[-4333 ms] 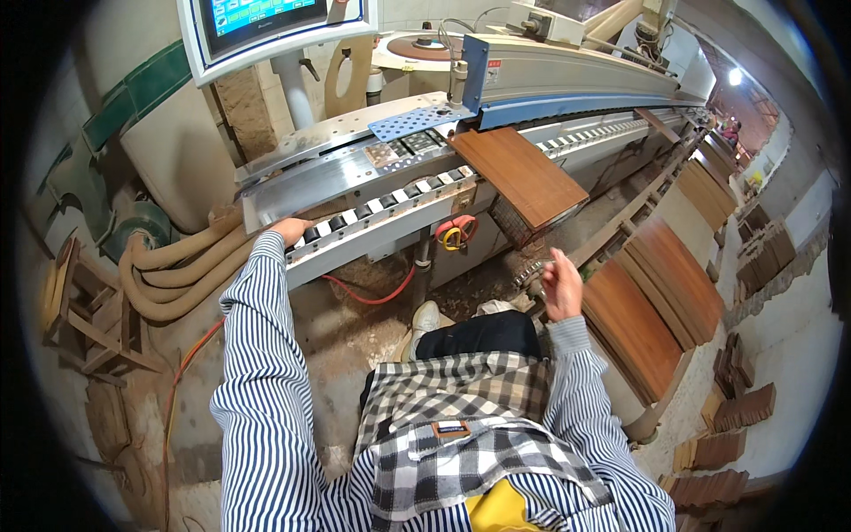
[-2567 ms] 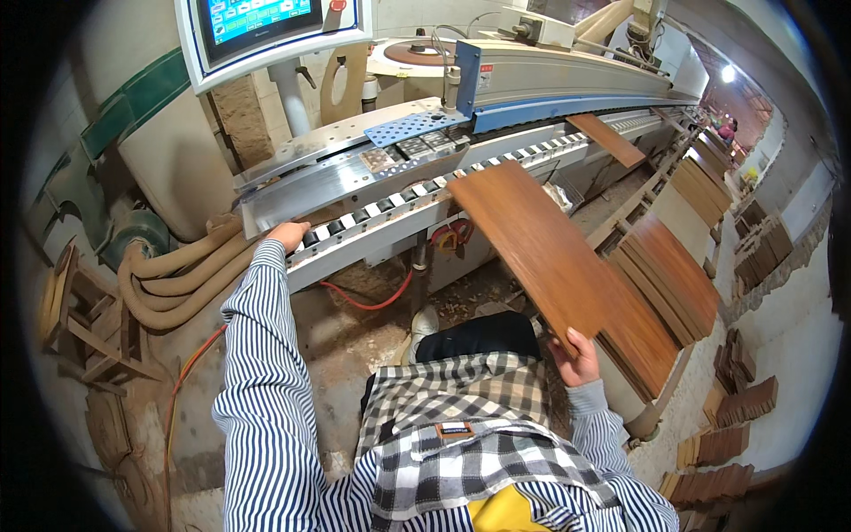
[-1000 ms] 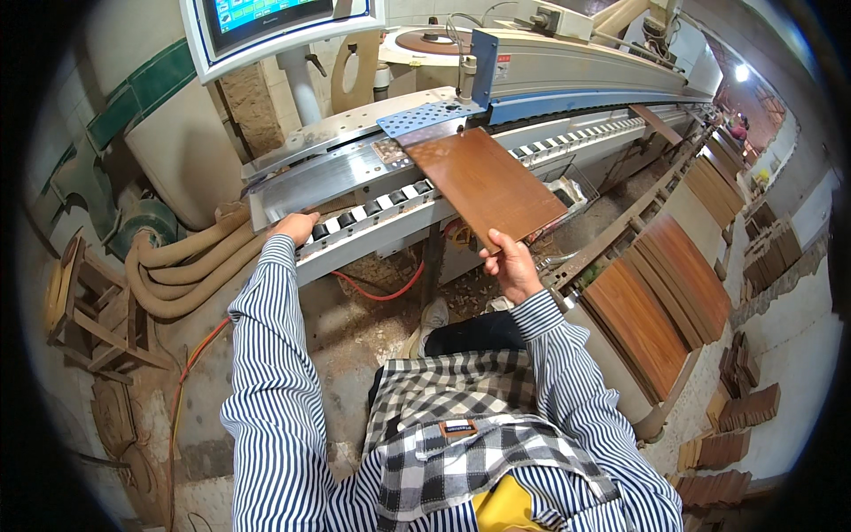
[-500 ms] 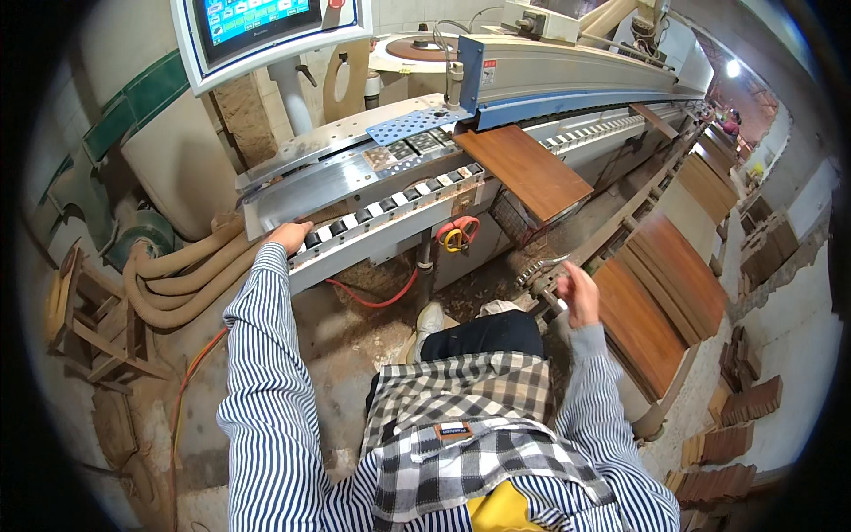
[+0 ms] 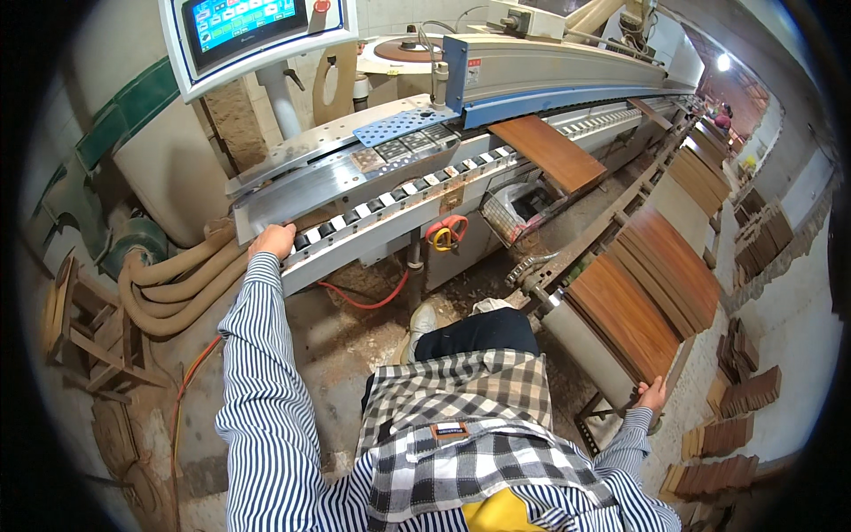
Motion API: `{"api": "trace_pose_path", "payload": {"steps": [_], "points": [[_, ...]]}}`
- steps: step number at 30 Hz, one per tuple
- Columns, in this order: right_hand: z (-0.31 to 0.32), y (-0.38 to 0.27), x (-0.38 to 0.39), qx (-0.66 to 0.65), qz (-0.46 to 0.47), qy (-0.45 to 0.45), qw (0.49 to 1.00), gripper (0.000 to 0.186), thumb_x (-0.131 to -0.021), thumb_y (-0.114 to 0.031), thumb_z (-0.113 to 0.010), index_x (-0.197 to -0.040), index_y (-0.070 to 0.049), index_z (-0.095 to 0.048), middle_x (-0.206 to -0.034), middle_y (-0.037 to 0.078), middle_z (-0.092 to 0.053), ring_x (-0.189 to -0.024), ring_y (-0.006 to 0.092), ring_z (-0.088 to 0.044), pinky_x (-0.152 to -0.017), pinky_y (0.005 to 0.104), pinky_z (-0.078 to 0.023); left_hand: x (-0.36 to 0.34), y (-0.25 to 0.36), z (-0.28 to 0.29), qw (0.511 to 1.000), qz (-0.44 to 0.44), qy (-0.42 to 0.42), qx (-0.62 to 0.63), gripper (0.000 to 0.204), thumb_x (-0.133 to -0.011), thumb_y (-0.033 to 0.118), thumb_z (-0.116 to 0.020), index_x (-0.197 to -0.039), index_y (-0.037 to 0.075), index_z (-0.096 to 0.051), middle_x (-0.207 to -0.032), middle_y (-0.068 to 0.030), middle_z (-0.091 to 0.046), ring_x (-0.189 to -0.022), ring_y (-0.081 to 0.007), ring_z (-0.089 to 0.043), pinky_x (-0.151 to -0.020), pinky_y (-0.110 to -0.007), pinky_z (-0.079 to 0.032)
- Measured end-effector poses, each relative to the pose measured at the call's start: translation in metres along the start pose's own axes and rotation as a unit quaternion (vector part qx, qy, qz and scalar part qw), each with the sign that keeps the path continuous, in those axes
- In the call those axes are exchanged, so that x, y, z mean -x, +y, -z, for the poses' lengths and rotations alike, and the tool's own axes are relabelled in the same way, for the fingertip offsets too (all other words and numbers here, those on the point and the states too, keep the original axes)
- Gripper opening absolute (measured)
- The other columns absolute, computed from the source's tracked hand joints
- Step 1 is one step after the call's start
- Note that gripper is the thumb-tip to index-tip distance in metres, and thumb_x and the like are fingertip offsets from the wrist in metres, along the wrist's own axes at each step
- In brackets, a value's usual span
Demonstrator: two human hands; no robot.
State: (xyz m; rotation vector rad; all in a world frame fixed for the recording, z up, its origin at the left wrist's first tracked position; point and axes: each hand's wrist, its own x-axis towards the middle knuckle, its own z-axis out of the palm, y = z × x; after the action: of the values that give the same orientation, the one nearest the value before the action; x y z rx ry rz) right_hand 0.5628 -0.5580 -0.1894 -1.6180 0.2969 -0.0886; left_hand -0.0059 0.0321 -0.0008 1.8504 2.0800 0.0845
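Note:
My left hand rests on the near left end of a long edge-banding machine, beside its row of black and white conveyor pads. Its fingers lie over the metal edge and hold no loose piece. On my right, a stack of reddish-brown wooden boards lies on a roller conveyor. My right hand grips the near right corner of the top board, which lies flat on the stack. Another brown board sits on the machine's track, jutting out toward me.
A screen panel stands at the upper left. Thick hoses and a wooden stool are at left. Yellow and red-handled scissors hang on the machine front, near a wire basket. More board stacks stand at right.
My right hand has moved down and right from above the conveyor to the board stack's corner. The board on the machine has travelled farther along the track. My left hand stays on the machine end.

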Motion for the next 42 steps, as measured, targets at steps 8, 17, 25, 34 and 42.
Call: {"api": "trace_pose_path", "payload": {"steps": [8,17,25,34,42], "points": [[0.004,0.041,0.007,-0.077,0.059,0.062,0.993,0.030,-0.088,-0.019,-0.054,-0.113,-0.004,-0.055,-0.075,0.003,-0.056,-0.053,0.0086,-0.044,-0.045,0.0218,-0.038,0.004,-0.001,0.000,0.999,0.006,0.041,0.021,0.048,-0.082,0.039,-0.043,-0.108,0.003,-0.061,-0.114,-0.0192,-0.056,-0.107,-0.0327,-0.053,-0.091,-0.040,-0.040],[-0.007,0.001,0.115,-0.202,-0.252,-0.263,0.909,0.013,-0.084,-0.023,-0.060,-0.087,-0.011,-0.055,-0.067,0.003,-0.058,-0.056,0.0126,-0.054,-0.051,0.0249,-0.044,0.012,0.002,0.003,0.998,0.020,0.055,0.022,0.047,-0.081,0.038,-0.044,-0.105,0.002,-0.062,-0.112,-0.0192,-0.058,-0.105,-0.0325,-0.055,-0.090,-0.040,-0.041],[-0.029,-0.033,0.147,-0.204,-0.183,-0.335,0.901,0.024,-0.080,-0.013,-0.064,-0.100,-0.006,-0.054,-0.087,0.004,-0.059,-0.071,0.0149,-0.057,-0.060,0.0284,-0.048,0.012,0.002,0.003,0.997,0.009,0.067,0.024,0.045,-0.080,0.037,-0.044,-0.102,0.001,-0.063,-0.109,-0.0200,-0.059,-0.103,-0.0332,-0.056,-0.089,-0.040,-0.041],[-0.090,-0.048,0.167,-0.130,-0.027,-0.511,0.849,0.031,-0.081,-0.008,-0.059,-0.110,-0.004,-0.049,-0.100,0.005,-0.057,-0.084,0.0163,-0.055,-0.066,0.0313,-0.047,0.016,0.001,0.004,0.997,0.014,0.072,0.031,0.046,-0.080,0.036,-0.045,-0.103,0.000,-0.062,-0.108,-0.0204,-0.059,-0.102,-0.0336,-0.056,-0.089,-0.040,-0.042],[-0.199,-0.126,0.307,-0.132,-0.165,-0.622,0.754,0.032,-0.081,-0.014,-0.063,-0.106,0.002,-0.051,-0.091,0.007,-0.058,-0.077,0.0164,-0.059,-0.066,0.0291,-0.050,0.015,0.002,0.004,0.995,0.004,0.087,0.038,0.044,-0.079,0.034,-0.045,-0.099,0.001,-0.064,-0.105,-0.0207,-0.060,-0.100,-0.0339,-0.057,-0.088,-0.040,-0.042]]}}
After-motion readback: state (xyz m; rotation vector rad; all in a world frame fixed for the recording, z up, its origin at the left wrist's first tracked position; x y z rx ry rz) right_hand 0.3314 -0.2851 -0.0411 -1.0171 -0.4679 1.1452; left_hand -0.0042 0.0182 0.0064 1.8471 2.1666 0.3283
